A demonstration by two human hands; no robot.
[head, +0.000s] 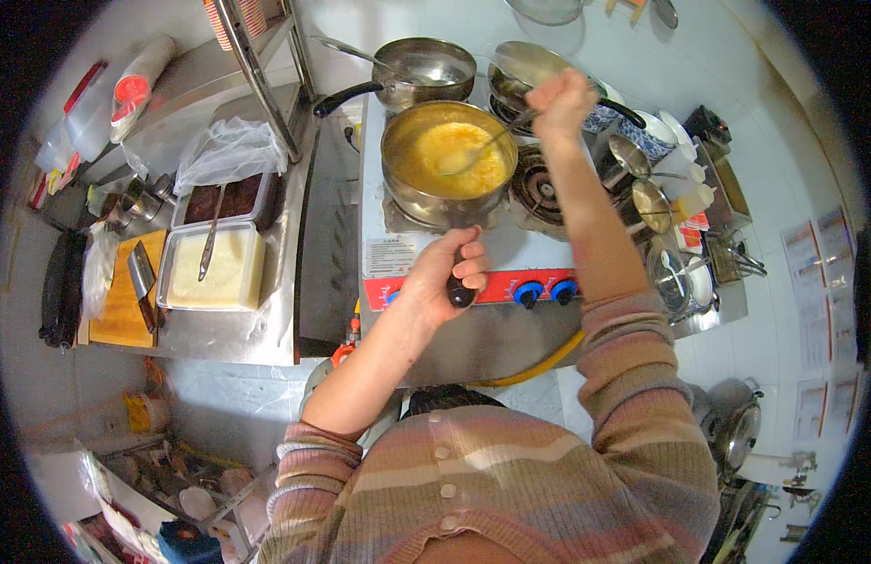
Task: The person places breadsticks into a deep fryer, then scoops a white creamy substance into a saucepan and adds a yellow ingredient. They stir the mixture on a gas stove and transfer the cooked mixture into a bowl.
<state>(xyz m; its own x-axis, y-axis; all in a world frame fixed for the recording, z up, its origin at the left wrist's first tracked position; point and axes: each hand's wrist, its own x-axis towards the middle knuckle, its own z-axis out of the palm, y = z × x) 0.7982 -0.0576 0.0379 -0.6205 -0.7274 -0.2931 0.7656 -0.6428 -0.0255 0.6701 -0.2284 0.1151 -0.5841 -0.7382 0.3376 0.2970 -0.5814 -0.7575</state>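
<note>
My left hand (pixel 453 271) is wrapped around the black handle (pixel 461 292) of a steel saucepan (pixel 446 204), which sits over a front burner of the gas stove. Inside the pan is a yellow, egg-like mixture (pixel 435 148) with a paler patch in the middle. My right hand (pixel 566 102), slightly blurred, grips the upper end of a metal ladle or spoon (pixel 488 146). Its bowl lies in the mixture, partly sunk, so its exact shape is unclear.
Behind stands another steel saucepan (pixel 425 70) with a utensil in it. A bare burner (pixel 541 189) lies to the right, near small steel ladles (pixel 650 204) and squeeze bottles (pixel 692 201). On the left counter are a cleaver (pixel 142 271), a cutting board (pixel 111 310) and a plastic tub (pixel 248 282).
</note>
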